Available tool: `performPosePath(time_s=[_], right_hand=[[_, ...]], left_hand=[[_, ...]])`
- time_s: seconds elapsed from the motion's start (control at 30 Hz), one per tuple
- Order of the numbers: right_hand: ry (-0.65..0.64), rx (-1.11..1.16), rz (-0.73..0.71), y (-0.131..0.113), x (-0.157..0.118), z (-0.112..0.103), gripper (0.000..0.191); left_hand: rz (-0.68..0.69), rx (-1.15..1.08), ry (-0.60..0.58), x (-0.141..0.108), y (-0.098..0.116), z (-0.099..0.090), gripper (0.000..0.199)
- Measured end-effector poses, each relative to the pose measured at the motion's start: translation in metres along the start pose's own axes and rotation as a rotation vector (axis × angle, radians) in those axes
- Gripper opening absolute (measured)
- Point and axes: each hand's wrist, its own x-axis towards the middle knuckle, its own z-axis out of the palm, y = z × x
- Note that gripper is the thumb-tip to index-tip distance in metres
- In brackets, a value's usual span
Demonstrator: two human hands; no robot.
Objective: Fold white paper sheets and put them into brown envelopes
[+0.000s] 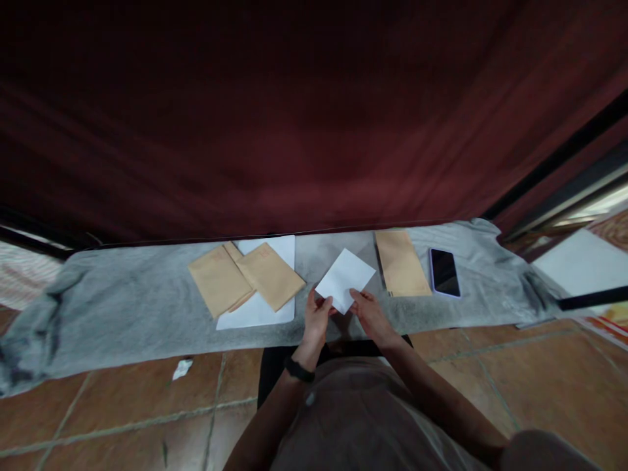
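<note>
faint reddish print on envelope (272, 276), unreadable

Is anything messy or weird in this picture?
Yes, a crumpled white scrap lies on the tiled floor, off the cloth-covered table. It looks like dropped litter.

Note the smartphone with a dark rectangular screen and pale purple edge (445, 273), lying face up toward the right end of the long, wrinkled grey cloth (142, 301) in front of you. Behind the far edge of this cloth, observe the broad, dark red fabric (304, 144); at your right, locate the flat white panel (583, 261) and the straight black bar (593, 299). Below, identify the square brown floor tiles with pale joints (132, 389) and the small, crumpled white scrap (182, 369) resting on them, left of centre.
</note>
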Motion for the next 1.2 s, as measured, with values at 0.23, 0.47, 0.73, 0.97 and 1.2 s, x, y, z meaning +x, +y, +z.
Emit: performPosePath(time_s=[0.23,0.47,0.73,0.97,1.2], right_hand=[[0.182,0.077,0.096,0.013,0.011,-0.032,0.048],[0.228,-0.373,-0.061,0.021,0.016,-0.065,0.035],[0.201,-0.498,-0.040,0.034,0.019,-0.067,0.036],[0.256,-0.872,-0.207,0.025,0.013,-0.061,0.043],[0.112,-0.759,-0.349,-0.016,0.000,-0.025,0.047]], left_hand=[[0.175,0.488,-0.089,0.010,0.003,-0.020,0.067],[0.572,1.020,0.096,0.006,0.026,-0.050,0.040],[0.550,1.544,0.182,0.007,0.037,-0.106,0.035],[0.555,1.687,0.070,0.007,0.050,-0.103,0.035],[0.613,1.612,-0.031,-0.030,0.064,-0.047,0.032]])
